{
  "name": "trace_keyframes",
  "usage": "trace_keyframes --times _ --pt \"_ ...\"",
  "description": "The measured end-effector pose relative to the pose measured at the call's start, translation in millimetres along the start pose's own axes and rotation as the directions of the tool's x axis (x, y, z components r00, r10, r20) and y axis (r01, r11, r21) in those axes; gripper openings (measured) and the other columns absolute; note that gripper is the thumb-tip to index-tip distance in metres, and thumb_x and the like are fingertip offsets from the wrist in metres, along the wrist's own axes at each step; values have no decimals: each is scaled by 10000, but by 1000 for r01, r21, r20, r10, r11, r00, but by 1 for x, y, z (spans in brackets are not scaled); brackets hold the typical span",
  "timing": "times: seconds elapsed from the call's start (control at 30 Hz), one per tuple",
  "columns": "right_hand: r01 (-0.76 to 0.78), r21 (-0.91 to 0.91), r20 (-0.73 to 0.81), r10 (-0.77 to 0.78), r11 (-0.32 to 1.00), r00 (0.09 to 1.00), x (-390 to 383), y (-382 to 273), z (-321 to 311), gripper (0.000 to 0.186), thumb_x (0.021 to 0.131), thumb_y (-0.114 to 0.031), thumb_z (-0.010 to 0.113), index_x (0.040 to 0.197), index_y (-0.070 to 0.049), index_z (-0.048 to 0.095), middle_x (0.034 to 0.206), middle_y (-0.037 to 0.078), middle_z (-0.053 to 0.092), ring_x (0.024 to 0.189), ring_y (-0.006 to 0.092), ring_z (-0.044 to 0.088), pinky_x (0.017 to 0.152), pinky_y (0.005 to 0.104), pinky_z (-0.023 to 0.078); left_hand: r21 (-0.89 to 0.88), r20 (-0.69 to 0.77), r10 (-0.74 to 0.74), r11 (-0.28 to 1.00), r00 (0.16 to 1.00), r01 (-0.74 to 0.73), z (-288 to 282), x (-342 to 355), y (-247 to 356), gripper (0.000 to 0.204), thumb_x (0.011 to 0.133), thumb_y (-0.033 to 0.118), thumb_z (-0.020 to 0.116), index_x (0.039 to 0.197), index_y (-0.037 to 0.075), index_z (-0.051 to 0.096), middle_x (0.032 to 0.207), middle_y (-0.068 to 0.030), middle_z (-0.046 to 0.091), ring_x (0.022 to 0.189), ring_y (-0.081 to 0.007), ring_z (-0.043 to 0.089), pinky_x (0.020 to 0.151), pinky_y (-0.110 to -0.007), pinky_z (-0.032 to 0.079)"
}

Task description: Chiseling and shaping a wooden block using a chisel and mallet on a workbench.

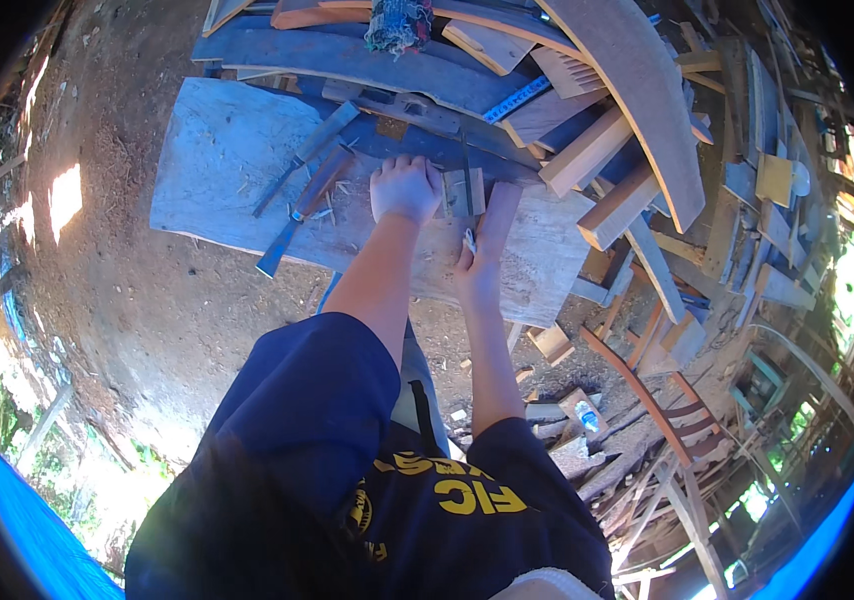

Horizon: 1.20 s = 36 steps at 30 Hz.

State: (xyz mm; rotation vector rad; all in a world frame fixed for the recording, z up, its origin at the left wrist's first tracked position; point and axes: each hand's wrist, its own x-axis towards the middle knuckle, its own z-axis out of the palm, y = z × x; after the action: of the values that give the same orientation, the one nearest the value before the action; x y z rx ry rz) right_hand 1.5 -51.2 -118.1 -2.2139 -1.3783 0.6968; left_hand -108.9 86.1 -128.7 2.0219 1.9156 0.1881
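Note:
My left hand (406, 189) is a closed fist pressed down at the middle of a pale, worn wooden bench (217, 150); what lies under it is hidden. Just right of it, a small light wood piece (456, 192) lies under a narrow dark blade (466, 160). My right hand (477, 266), at the bench's near edge, is closed at the near end of this saw-like tool; its handle is mostly hidden. Beside these fingers, a reddish wood strip (499, 218) slants away. Left of my fist lie a chisel with a brown handle (324, 182) and a thinner chisel (307, 152).
Curved boards (367, 62) and cut blocks (589, 150) pile up along the far side and right. A long curved plank (647, 110) overhangs the bench's right end. A reddish slatted chair part (687, 415) and offcuts lie on the ground at right.

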Motion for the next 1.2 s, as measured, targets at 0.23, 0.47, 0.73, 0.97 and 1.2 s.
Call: trace_keyframes --times 0.23,0.47,0.73,0.97,1.2 --pt "-112 -11 53 112 994 992 -68 20 -11 277 893 -94 522 1165 -59 557 883 298 621 819 488 607 686 539 489 18 15 -15 1000 1000 15 -7 2 -11 301 892 275 449 886 95 691 926 -100 676 931 -296 632 803 -442 500" --pt "27 -112 -30 -30 993 999 -12 -23 -4 266 897 -109 513 1157 -56 534 874 295 626 825 485 611 686 551 484 -3 -13 -12 1000 1000 12 -6 2 -7 290 889 270 455 865 94 684 915 -98 675 917 -295 634 792 -438 501" --pt "-213 14 64 211 977 975 -45 15 -13 272 896 -88 507 1165 -49 521 828 305 624 827 497 605 681 546 484 0 -12 -27 1000 1000 27 0 -1 -10 299 886 298 455 826 98 669 911 -98 674 911 -292 630 791 -439 484" --pt "-108 -54 -22 107 993 994 -69 9 -3 256 893 -107 525 1138 -40 555 806 297 627 784 494 614 647 550 488 20 8 -8 1000 1000 8 -1 -1 -6 298 892 275 441 849 90 672 921 -103 677 933 -295 634 797 -443 499" --pt "-310 -91 124 319 947 940 -100 17 -12 212 891 -101 520 1094 -51 553 738 270 623 724 479 620 604 554 485 25 -37 -2 1000 999 3 6 1 -12 312 892 294 438 837 94 672 920 -102 674 928 -294 626 808 -445 490"
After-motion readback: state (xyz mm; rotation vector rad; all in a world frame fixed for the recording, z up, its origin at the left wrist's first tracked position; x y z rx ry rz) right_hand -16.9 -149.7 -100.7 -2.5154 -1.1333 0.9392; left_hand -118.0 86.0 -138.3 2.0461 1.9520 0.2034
